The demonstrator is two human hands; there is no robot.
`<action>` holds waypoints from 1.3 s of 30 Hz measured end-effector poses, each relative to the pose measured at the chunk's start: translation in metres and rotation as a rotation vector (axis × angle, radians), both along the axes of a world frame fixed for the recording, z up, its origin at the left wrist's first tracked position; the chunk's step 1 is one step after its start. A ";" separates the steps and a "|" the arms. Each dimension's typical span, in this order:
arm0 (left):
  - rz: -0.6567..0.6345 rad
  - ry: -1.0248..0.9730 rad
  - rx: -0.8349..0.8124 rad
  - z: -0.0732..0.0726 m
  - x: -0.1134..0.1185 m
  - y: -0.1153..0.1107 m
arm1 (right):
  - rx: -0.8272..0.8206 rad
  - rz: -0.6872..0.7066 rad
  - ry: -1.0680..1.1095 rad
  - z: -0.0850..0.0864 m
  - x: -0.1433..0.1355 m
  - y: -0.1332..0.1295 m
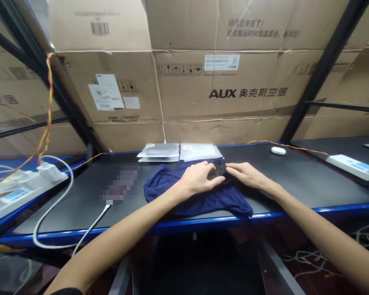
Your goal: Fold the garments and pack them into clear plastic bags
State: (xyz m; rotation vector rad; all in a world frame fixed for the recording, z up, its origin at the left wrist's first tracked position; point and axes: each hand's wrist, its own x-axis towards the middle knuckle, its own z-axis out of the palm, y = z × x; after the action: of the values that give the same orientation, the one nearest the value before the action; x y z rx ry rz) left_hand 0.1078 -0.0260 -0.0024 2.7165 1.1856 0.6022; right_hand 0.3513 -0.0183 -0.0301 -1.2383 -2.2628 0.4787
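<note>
A small black blocky object [220, 167] is held above a dark blue cloth [193, 200], and its kind is too small to make out. My left hand [197, 178] grips it from the left between thumb and fingers. From the other side, my right hand [249, 174] closes its fingertips on the object's right edge. Crumpled under both hands, the cloth spreads over the black tabletop [279, 180] near the front edge. Part of the cloth is hidden by my left hand and forearm.
Behind the cloth lie two stacks of flat clear packets, left [160, 151] and right [199, 151]. A blurred-out phone-like device [121, 186] with a white cable lies left. Power strips [21, 188] and a white earphone case [278, 151] sit farther out. Cardboard [184, 98] walls the back.
</note>
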 end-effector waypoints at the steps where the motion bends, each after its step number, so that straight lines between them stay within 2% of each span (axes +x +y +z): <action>1: -0.005 -0.012 0.006 -0.001 -0.001 0.001 | -0.019 0.025 -0.009 0.001 -0.002 -0.002; 6: 0.021 -0.142 -0.006 -0.001 -0.001 0.006 | 0.002 0.127 -0.137 -0.001 -0.003 -0.006; 10: 0.059 -0.415 -0.094 0.015 -0.015 0.005 | 0.069 0.079 -0.219 -0.008 0.001 0.000; 12: 0.076 -0.475 -0.072 0.022 -0.030 0.002 | 0.080 0.059 -0.236 -0.011 0.003 0.002; 15: 0.143 -0.388 0.004 0.021 -0.054 -0.002 | 0.082 0.043 -0.234 -0.012 0.003 0.004; 18: 0.266 -0.162 0.002 0.006 -0.075 -0.005 | 0.085 0.048 -0.234 -0.011 0.003 0.003; 20: 0.312 0.006 -0.052 -0.005 -0.085 -0.005 | 0.088 0.054 -0.238 -0.011 0.004 0.003; 22: 0.335 0.090 -0.062 -0.011 -0.089 -0.005 | 0.083 0.055 -0.239 -0.012 0.004 0.004; 25: 0.338 0.050 0.081 -0.007 -0.087 -0.008 | 0.075 0.048 -0.235 -0.013 0.005 0.004; 28: 0.228 -0.048 0.192 0.001 -0.075 -0.016 | 0.081 0.043 -0.246 -0.014 0.005 0.004; 30: 0.139 -0.072 0.176 0.002 -0.065 -0.020 | 0.079 0.042 -0.252 -0.014 0.005 0.004; 32: 0.104 -0.044 0.134 -0.002 -0.057 -0.022 | 0.073 0.044 -0.251 -0.014 0.005 0.004; 36: 0.106 0.000 0.056 -0.012 -0.050 -0.013 | 0.073 0.048 -0.245 -0.015 0.006 0.004; 39: 0.122 -0.104 0.006 -0.007 -0.057 -0.005 | 0.074 0.048 -0.243 -0.016 0.007 0.006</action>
State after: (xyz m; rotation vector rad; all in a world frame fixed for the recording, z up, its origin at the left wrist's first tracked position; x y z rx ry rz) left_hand 0.0507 -0.0314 -0.0097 2.5968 1.3313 0.7539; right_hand 0.3584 -0.0125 -0.0465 -1.2652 -2.4933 0.2702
